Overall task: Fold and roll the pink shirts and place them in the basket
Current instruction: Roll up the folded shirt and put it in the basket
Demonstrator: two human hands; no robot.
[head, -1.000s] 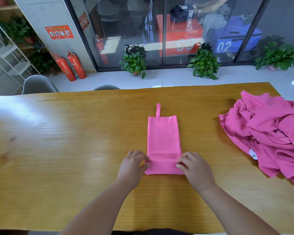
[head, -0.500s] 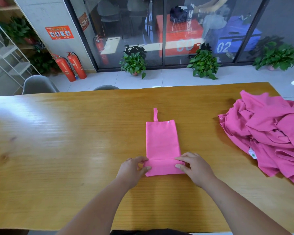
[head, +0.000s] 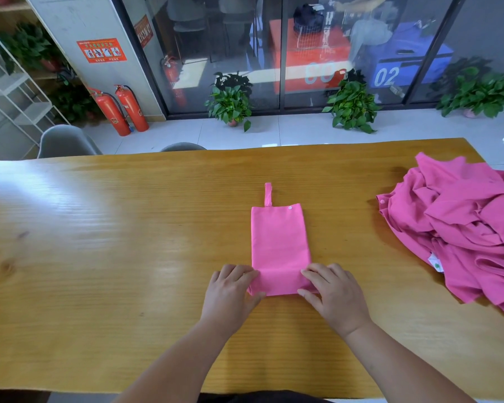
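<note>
**Left grip [head: 233, 292] and right grip [head: 335, 298] pinched the shirt [head: 277, 239] by its near end**

A yellow wooden tabletop [head: 99, 257] spanned the whole view. At its right end lay a pile [head: 460, 228] of crumpled pink shirts, well apart from the shirt being worked.

That shirt lay at the middle of the tabletop. It was folded into a narrow flat strip running away from the person, with its near end turned over into a short roll.

The left grip held the roll's left end, fingers curled over the top and thumb against the near edge. The right grip held the right end the same way. Both were closed on the cloth, with a bare stretch of roll between them.

Beyond the far edge stood a grey chair [head: 67, 141], potted plants [head: 230, 103] on the pale floor, and two red extinguishers [head: 132, 110] by a pillar.

A white label [head: 435, 261] showed at the pile's near left edge. A thin strap [head: 268, 194] stuck out past the shirt's far edge near its left corner. A small white button [head: 290, 208] sat at the far right corner.
</note>
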